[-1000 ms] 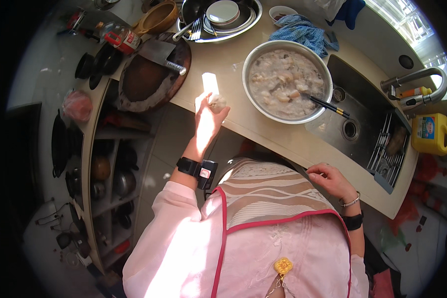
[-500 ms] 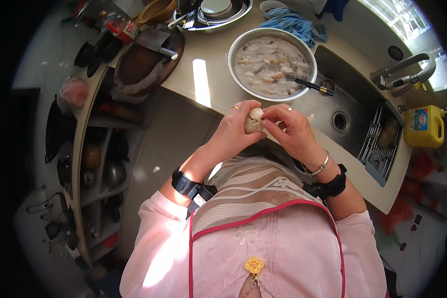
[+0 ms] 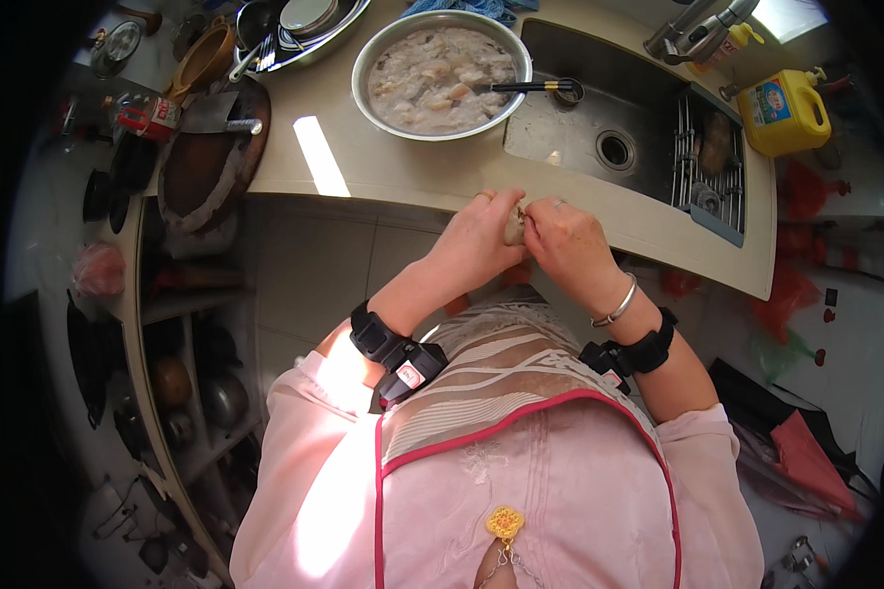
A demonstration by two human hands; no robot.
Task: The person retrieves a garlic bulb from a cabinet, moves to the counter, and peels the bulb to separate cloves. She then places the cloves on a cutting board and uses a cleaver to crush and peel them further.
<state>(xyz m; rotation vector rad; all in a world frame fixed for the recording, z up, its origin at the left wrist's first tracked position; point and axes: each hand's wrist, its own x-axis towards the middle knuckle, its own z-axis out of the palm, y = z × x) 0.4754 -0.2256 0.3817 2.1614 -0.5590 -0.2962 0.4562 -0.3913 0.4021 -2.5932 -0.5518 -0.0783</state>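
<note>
My left hand (image 3: 476, 240) is closed around a pale garlic bulb (image 3: 515, 227), just beyond the counter's front edge. My right hand (image 3: 565, 250) grips the bulb's right side, fingertips pinched on it; most of the bulb is hidden. Above them on the counter (image 3: 413, 177) stands a steel bowl (image 3: 432, 71) of pale meat pieces in cloudy liquid, with black chopsticks (image 3: 521, 86) resting in it toward the sink (image 3: 580, 128).
At the left lie a round wooden board (image 3: 192, 187) and cleaver (image 3: 206, 113). Behind are a dish basin (image 3: 300, 44) and blue cloth (image 3: 462, 8). The tap (image 3: 692, 34), drain rack (image 3: 702, 167) and yellow jug (image 3: 784, 113) are right. Open shelves (image 3: 192, 388) stand left.
My hands have come together on the bulb; my right hand rose from near my waist. The view has shifted, so the counter, bowl and sink appear higher in the picture.
</note>
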